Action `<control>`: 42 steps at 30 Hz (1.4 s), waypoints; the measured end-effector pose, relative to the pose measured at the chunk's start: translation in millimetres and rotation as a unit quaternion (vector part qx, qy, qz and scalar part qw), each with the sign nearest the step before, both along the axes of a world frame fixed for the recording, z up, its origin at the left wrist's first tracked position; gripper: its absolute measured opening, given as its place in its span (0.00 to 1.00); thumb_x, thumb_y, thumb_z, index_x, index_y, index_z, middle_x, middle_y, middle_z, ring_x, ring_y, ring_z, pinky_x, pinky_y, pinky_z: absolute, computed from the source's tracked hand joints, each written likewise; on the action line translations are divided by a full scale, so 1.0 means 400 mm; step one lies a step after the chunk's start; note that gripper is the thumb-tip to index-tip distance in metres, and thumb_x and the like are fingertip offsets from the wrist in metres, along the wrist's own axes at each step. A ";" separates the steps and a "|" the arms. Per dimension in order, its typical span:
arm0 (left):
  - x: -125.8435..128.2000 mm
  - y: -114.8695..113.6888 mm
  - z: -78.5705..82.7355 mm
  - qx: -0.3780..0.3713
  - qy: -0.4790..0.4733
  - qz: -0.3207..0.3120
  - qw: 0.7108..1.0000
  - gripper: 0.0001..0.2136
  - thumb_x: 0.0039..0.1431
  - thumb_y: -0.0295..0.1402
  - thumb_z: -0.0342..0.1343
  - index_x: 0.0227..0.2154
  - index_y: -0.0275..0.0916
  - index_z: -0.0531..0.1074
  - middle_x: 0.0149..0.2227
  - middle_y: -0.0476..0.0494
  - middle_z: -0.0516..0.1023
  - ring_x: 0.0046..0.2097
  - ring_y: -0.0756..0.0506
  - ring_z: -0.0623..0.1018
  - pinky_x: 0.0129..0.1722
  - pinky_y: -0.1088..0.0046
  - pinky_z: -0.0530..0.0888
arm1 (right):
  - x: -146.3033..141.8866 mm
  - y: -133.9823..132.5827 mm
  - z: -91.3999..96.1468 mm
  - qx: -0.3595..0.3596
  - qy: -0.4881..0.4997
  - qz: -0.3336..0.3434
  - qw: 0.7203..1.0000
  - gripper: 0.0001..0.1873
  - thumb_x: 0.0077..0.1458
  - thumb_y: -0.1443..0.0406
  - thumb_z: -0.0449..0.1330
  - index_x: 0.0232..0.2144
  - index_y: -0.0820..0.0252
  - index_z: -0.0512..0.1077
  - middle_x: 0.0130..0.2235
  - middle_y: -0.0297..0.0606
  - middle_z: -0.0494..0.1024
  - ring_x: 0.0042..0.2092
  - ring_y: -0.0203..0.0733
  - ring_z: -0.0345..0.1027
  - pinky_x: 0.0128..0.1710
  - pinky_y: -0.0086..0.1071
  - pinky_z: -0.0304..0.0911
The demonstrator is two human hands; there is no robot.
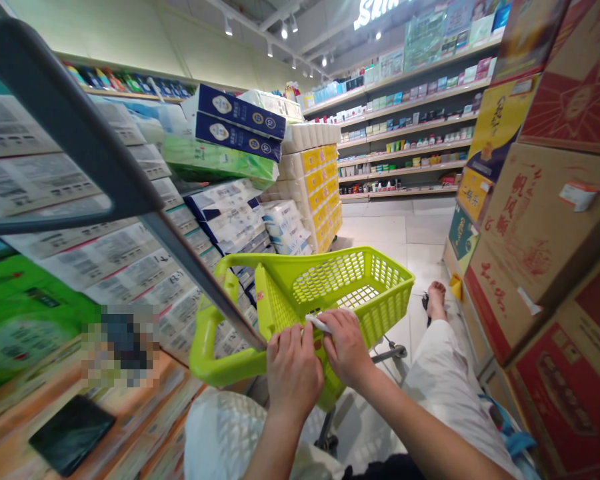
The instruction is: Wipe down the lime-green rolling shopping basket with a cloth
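Observation:
A lime-green plastic shopping cart [386,303] with perforated basket sides stands right in front of me. My left hand [293,367] has its fingers curled over the near rim of the cart, close to the lower end of a grey metal pole [215,293]. Just to its right, my right hand [347,343] grips a crumpled white cloth [318,323] against the same rim. One end of the cloth sticks out between the two hands, near my left fingertips; the rest is mostly hidden under my right fingers.
Stacked tissue packs [320,187] rise beyond the cart on the left. Cardboard cartons [540,207] are piled along the right. Shelves of small goods [405,133] line the back. A dark phone-like slab [71,433] lies on orange packs at lower left. My leg [437,360] stretches beside the cart.

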State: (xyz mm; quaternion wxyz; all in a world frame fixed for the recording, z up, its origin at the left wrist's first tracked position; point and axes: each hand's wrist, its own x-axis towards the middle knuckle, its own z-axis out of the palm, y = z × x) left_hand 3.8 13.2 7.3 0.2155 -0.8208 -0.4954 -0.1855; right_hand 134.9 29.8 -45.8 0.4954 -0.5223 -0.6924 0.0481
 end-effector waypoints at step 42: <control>0.003 -0.002 0.001 -0.001 -0.008 -0.009 1.000 0.19 0.50 0.26 0.53 0.47 0.35 0.71 0.39 0.40 0.74 0.45 0.39 0.70 0.50 0.59 0.60 | -0.020 -0.005 0.000 0.000 0.001 -0.008 1.000 0.21 0.49 0.74 0.51 0.46 0.57 0.68 0.44 0.40 0.72 0.48 0.45 0.61 0.54 0.40 0.53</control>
